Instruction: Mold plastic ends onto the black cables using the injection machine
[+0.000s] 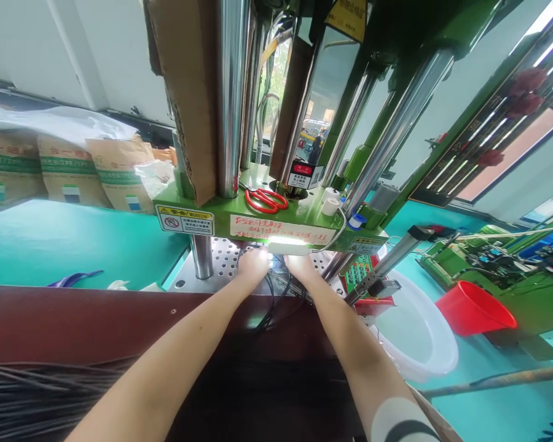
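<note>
Both arms reach forward under the green press machine [198, 205]. My left hand [254, 263] is over the perforated metal plate [221, 258], left of centre, its fingers washed out by glare and partly hidden. My right hand [299, 266] is a short way to its right, below the bright lamp [289, 248], its fingertips hidden too. Black cables [271, 301] run from between my hands down over the edge of the brown table [120, 322]. What either hand holds cannot be made out.
Red scissors [266, 200] and white spools [330, 205] lie on the machine's ledge. A bundle of dark cables [41, 399] is at the lower left. A steel column [201, 258] stands left of my hands. At the right are a white tub [449, 344] and a red bucket [477, 310].
</note>
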`<state>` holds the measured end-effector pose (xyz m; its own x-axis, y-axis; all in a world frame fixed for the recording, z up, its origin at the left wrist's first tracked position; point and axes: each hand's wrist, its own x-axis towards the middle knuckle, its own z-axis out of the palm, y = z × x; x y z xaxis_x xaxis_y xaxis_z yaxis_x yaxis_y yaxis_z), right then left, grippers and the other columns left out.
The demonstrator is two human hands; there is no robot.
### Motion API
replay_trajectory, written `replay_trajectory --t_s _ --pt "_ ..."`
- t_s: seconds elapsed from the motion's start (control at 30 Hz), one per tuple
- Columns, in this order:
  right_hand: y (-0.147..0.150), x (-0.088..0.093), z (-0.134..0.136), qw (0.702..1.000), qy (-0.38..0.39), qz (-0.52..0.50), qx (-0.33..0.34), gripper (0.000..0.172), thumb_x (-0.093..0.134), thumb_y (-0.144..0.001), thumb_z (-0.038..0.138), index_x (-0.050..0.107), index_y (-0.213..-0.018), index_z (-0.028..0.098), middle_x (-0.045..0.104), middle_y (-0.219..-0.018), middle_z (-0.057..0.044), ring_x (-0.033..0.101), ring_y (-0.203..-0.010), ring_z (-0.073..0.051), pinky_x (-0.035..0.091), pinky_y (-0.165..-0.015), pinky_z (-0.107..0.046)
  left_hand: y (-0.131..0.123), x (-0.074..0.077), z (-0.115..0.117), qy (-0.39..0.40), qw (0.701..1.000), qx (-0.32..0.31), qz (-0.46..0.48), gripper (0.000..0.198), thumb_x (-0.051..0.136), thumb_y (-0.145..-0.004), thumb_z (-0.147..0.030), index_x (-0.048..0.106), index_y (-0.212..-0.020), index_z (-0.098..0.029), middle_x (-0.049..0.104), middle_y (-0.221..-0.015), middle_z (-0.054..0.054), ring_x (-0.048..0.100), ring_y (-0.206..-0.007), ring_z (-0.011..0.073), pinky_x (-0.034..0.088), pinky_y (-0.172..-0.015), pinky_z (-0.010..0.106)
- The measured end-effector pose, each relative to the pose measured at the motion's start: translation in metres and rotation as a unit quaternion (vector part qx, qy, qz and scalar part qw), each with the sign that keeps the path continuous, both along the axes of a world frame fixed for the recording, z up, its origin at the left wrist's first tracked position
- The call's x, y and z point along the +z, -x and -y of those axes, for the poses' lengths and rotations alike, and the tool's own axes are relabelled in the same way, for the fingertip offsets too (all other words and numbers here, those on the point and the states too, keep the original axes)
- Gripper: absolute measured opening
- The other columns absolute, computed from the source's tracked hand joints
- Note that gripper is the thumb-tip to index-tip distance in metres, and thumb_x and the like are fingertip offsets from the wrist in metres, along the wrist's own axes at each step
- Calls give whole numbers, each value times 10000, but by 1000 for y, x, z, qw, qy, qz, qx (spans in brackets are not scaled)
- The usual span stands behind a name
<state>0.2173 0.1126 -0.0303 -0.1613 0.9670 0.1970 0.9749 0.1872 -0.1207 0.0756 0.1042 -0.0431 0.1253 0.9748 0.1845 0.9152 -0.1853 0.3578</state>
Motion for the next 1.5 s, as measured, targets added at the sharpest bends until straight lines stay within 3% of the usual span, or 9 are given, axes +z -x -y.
replay_trajectory --t_s 0.2,0.43,0.5,0.67,0.9,1.1,1.23,1.37,1.5 --pt "-4 -8 -9 999 -22 -23 25 364 372 -826 95 610 -1089 175 666 -1022 -78 572 -995 -196 394 -913 -301 2 -7 -9 -1 1000 19 23 354 366 -785 -145 640 -996 -67 640 -864 208 609 -840 298 464 -717 390" --pt "-1 4 -13 997 -38 -39 46 355 342 -857 99 599 -1085 189 674 -997 -41 586 -939 -163 390 -921 -288 -11 10 0 -39 998 8 49 367 368 -836 -302 657 -995 -141 646 -953 167 539 -1015 308 440 -808 406" --pt "3 7 -11 997 -42 -39 53 353 332 -868 110 603 -1074 202 674 -994 -32 585 -936 -159 385 -930 -292 -17 12 1 -41 998 -7 51 347 388 -828 -308 671 -960 -156 662 -886 148 542 -1000 303 433 -819 407" --pt "13 10 -6 996 -48 -33 66 302 384 -866 146 620 -1037 226 671 -1002 -22 573 -972 -175 376 -949 -318 -20 5 -4 -31 998 -38 49 275 434 -777 -183 696 -854 -152 660 -724 130 575 -893 278 418 -833 386" --pt "25 9 -6 996 -46 -17 69 231 428 -896 207 619 -1019 164 638 -1053 -80 573 -971 -178 387 -929 -374 -20 -6 -12 -51 996 -40 55 323 379 -786 -138 681 -898 -115 656 -853 162 553 -937 291 385 -854 388" --pt "22 11 -6 996 -41 -2 75 249 473 -890 317 584 -1047 159 600 -1103 -70 565 -985 -182 403 -905 -417 -22 -5 -16 -57 996 -46 41 330 361 -790 -134 662 -916 -77 640 -909 201 530 -990 331 370 -842 431" --pt "3 8 1 994 -34 16 103 253 403 -909 242 620 -1014 164 639 -1050 -75 563 -986 -190 373 -930 -370 -9 1 -14 -68 992 -104 30 310 366 -821 -187 649 -934 -131 635 -999 167 525 -1029 294 327 -915 428" --pt "-15 5 10 989 -17 34 144 277 414 -893 303 628 -1023 184 649 -1051 -78 551 -1011 -206 344 -948 -344 16 2 -13 -63 979 -191 27 293 467 -809 -364 626 -989 -197 613 -1122 113 486 -1118 258 315 -960 375" --pt "-16 3 11 987 -6 40 157 329 390 -897 356 594 -1093 188 643 -1075 -79 536 -1043 -203 323 -963 -335 29 -3 -18 -49 972 -229 31 392 465 -804 -457 578 -1095 -221 567 -1213 98 474 -1147 241 325 -960 352"
